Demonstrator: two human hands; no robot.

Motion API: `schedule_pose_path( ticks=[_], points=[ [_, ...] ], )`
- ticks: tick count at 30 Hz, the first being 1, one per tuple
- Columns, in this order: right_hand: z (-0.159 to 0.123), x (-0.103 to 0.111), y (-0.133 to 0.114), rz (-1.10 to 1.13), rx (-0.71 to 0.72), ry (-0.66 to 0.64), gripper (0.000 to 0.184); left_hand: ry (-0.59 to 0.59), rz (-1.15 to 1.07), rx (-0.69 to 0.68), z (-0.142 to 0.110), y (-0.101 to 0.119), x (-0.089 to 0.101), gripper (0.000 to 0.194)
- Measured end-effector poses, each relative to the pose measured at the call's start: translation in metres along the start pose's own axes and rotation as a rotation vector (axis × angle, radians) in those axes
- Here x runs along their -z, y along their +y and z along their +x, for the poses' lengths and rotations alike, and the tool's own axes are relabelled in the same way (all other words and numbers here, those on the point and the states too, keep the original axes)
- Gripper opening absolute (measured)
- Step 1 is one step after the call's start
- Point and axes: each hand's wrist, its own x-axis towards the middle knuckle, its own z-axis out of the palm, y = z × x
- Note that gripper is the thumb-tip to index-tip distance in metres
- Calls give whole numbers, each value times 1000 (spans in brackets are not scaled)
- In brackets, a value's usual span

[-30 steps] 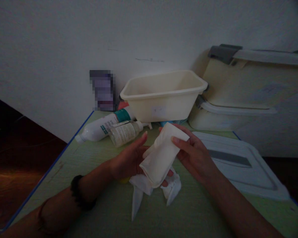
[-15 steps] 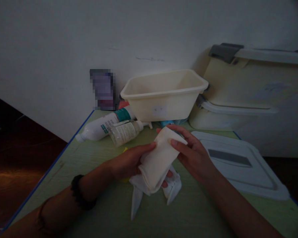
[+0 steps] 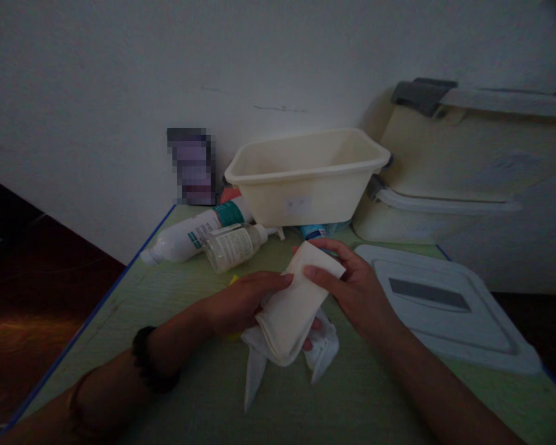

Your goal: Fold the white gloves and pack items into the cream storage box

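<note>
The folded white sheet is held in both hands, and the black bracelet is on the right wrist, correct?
Wrong wrist: the head view shows the black bracelet on the left one. The left hand and right hand do both hold the folded white sheet.

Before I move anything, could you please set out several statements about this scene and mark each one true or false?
1. The left hand and the right hand both hold the folded white sheet. True.
2. The pale lid lies on the table. True.
3. The right hand rests on the pale lid. False: its thumb is on the folded white sheet.
4. The white bottle lies on its side. True.
5. The clear bottle stands upright. False: the clear bottle lies on its side too.
6. The cream tub is covered. False: the cream tub is open at the top.
</note>
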Motion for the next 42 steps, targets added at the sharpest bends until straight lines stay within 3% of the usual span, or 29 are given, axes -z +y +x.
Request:
schedule_pose_path(
  ticks=[8,13,18,22,27,31,34,37,42],
  points=[
    [2,1,0,-74,-24,71,32,52,45,18,-2,2,-5,34],
    [4,2,4,-91,23,125,28,178,90,-7,-2,0,-6,29],
    [5,4,5,-98,35,156,30,81,9,-55,0,-4,-4,36],
    [5,4,5,-108,59,179,31,93,28,-58,0,-3,-6,39],
    [3,2,4,-199,94,194,28,240,111,-46,0,-1,-7,26],
    [3,2,4,-282,124,186,25,324,177,-27,0,-1,-6,29],
    [3,2,3,-283,125,165,24,274,221,-43,-1,0,-7,39],
    [3,2,3,-280,128,143,22,193,307,-17,-2,1,-7,36],
    [3,1,5,-239,123,161,23,241,291,9,-1,0,-5,37]
  ],
)
